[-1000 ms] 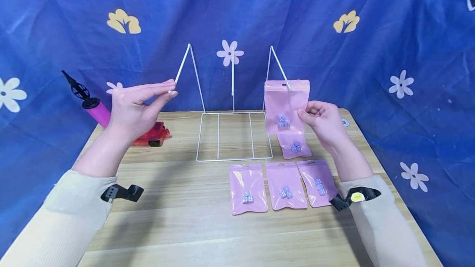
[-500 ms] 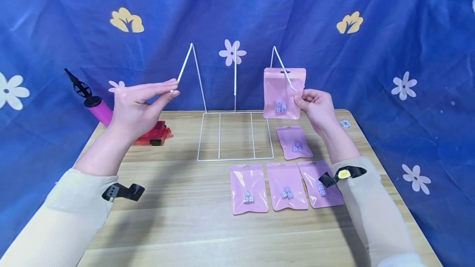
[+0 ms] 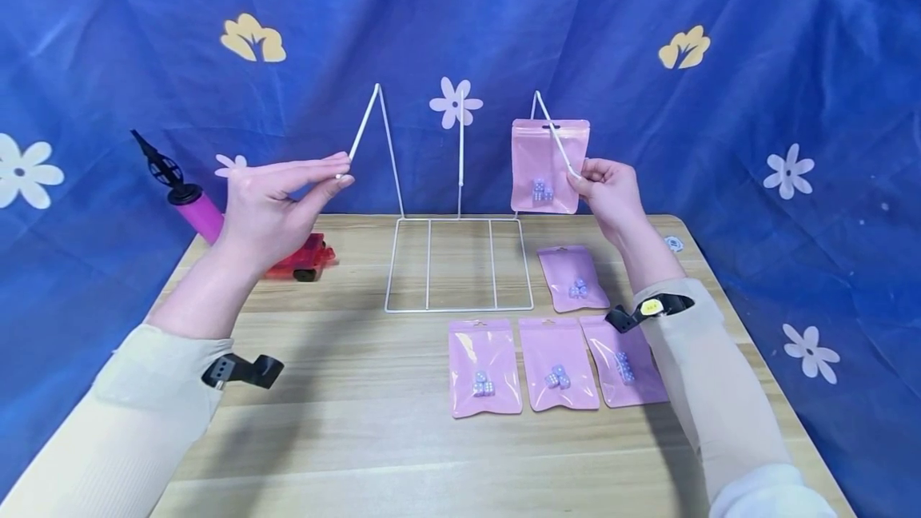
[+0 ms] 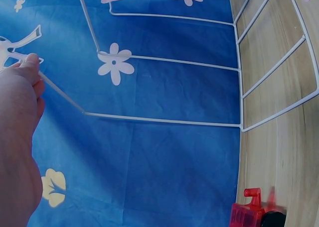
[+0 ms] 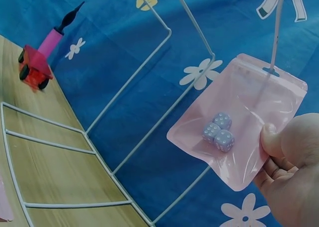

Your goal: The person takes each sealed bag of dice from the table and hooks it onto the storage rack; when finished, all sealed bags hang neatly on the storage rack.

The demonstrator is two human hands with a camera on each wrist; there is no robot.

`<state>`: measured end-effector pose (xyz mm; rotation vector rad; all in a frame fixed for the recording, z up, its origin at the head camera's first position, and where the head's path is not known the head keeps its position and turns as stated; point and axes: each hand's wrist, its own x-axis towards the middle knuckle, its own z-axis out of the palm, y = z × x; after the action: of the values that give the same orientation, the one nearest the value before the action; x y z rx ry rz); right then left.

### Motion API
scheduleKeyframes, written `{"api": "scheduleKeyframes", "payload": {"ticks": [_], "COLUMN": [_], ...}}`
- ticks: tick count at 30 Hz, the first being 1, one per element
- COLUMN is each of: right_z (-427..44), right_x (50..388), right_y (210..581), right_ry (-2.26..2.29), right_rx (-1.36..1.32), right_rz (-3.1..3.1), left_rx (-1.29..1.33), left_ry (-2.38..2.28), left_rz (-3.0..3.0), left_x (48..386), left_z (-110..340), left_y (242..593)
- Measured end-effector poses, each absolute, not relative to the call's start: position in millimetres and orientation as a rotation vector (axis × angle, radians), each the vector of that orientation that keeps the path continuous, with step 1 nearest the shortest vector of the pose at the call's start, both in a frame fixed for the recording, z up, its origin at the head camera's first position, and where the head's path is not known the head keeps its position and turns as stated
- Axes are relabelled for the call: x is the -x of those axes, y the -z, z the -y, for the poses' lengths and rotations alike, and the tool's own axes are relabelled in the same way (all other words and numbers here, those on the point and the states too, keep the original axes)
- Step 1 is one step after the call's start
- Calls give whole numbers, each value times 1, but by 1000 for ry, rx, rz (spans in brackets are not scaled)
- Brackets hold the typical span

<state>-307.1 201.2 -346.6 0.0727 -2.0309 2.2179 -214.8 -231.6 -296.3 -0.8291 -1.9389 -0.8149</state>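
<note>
The left hand (image 3: 277, 202) pinches the end of the left prong (image 3: 364, 122) of a white wire display rack (image 3: 460, 310), fingers nearly straight and narrowed onto the thumb, probably to steady a light frame; the right hand (image 3: 612, 194) grips the lower right edge of a glossy pink plastic pouch (image 3: 541, 162), thumb in front, fingers curled behind, likely to leave the hanging slot free; the right prong (image 3: 557, 138) runs through that slot, so the pouch is on the rack; three pale violet spotted dice (image 3: 543, 191) sit low inside, perhaps weighting it straight; four matching pink pouches (image 3: 485, 358) lie flat on the table, three in a row and one beside the rack's base, seemingly spaced for easy picking; the pale wood-grain table (image 3: 345, 422) has a soft sheen; a translucent red toy car (image 3: 298, 260) and a magenta pump with a black nozzle (image 3: 201, 216) are at left, partly behind the left arm; wrinkled blue cloth (image 3: 309, 102), printed with white and yellow plants, hangs behind and along both sides
</note>
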Motion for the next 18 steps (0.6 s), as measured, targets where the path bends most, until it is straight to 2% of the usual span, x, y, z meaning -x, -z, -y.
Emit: {"api": "scheduleKeyframes", "payload": {"ticks": [18], "right_z": [-205], "right_x": [316], "right_y": [346], "right_ry": [-2149], "right_rx": [-99], "right_rz": [2093], "left_rx": [819], "left_ry": [801], "left_rz": [1938], "left_x": [214], "left_z": [230], "left_y": [294]}}
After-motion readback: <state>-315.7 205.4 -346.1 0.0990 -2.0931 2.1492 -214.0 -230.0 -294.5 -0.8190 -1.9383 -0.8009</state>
